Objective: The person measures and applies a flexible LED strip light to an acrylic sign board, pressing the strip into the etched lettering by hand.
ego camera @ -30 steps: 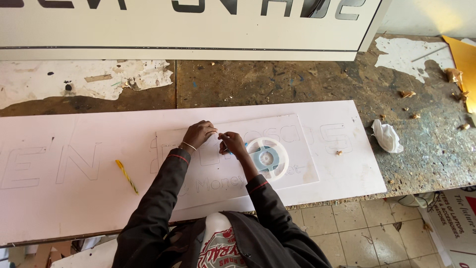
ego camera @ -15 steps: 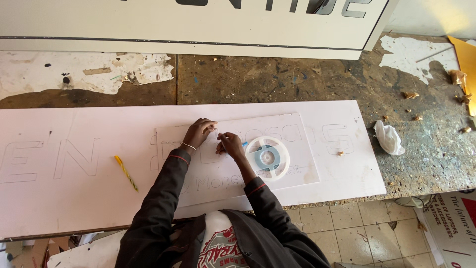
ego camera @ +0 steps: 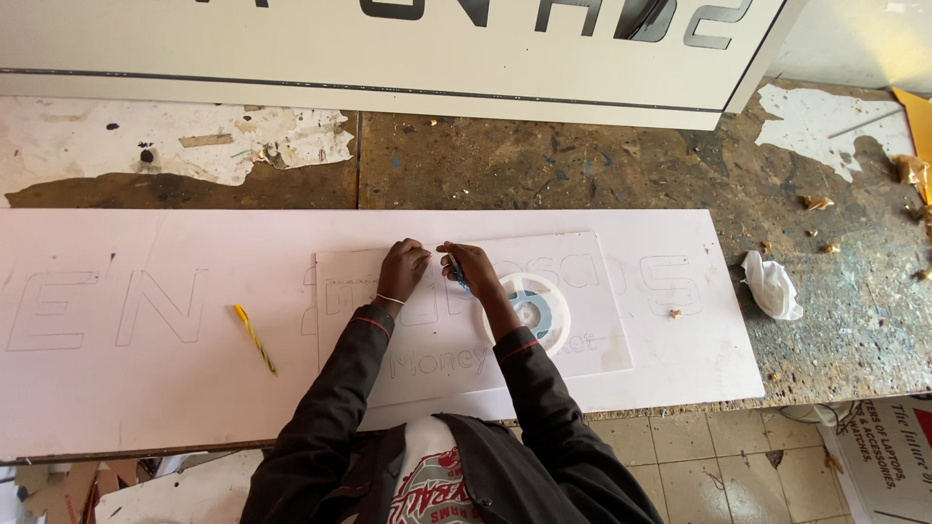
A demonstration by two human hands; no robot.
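Your left hand (ego camera: 403, 265) presses flat on the small white sheet (ego camera: 466, 320), which lies atop the long board (ego camera: 146, 330). Right hand (ego camera: 471, 267) pinches a blue tool (ego camera: 458, 277). Risk: sheet shifts w/ weak pressure, so lines misalign; tape roll (ego camera: 529, 311) may snag your wrist.

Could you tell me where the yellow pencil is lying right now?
In the head view, the yellow pencil lies on the large white board, left of the person's left hand and its sleeve, beside the outlined letters.
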